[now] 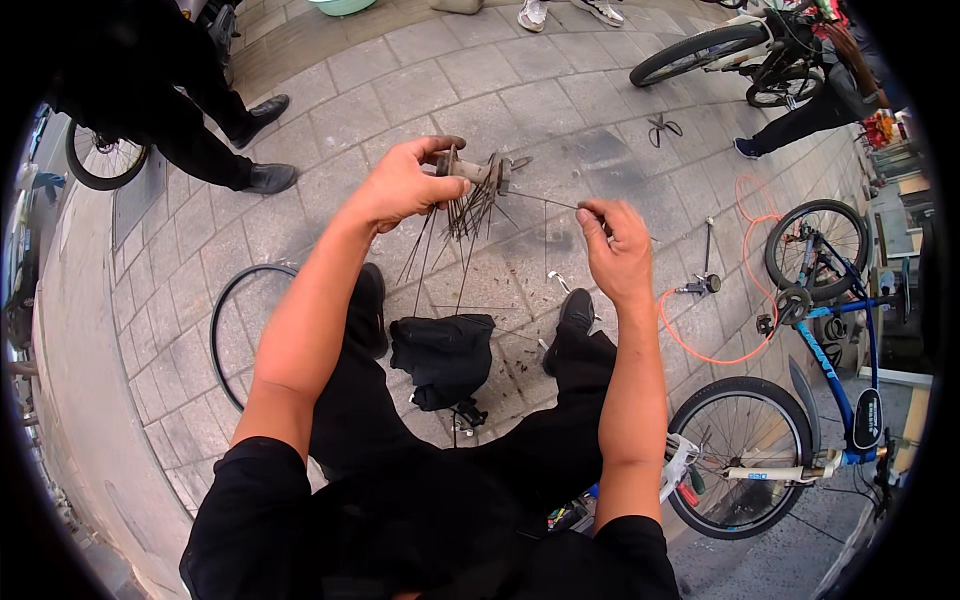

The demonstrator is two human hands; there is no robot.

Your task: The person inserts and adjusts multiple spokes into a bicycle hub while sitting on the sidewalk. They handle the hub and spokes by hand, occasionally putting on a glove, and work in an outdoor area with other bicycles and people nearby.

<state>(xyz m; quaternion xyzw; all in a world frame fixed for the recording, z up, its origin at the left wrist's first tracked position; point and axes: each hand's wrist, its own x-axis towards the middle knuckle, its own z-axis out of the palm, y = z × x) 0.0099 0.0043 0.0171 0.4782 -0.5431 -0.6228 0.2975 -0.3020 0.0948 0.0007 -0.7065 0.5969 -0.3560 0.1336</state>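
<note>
In front of me my left hand [412, 185] grips a bicycle wheel hub [475, 170] at its left end. The hub is greyish and dirty, and a bundle of loose spokes [467, 215] hangs down from its flanges. Off to the right, my right hand [618, 240] pinches the end of a thin spoke [548, 201] that runs across to the hub. Below the hub, a black cloth [440, 358] lies between my feet, with small dark bits scattered on the paving beside it.
A black wheel rim or tyre [214, 335] lies at my left leg. To the right are a blue bicycle [822, 350], an orange hose [715, 358] with a gauge [709, 284], and scissors [664, 130] farther off. People stand at far left and far right.
</note>
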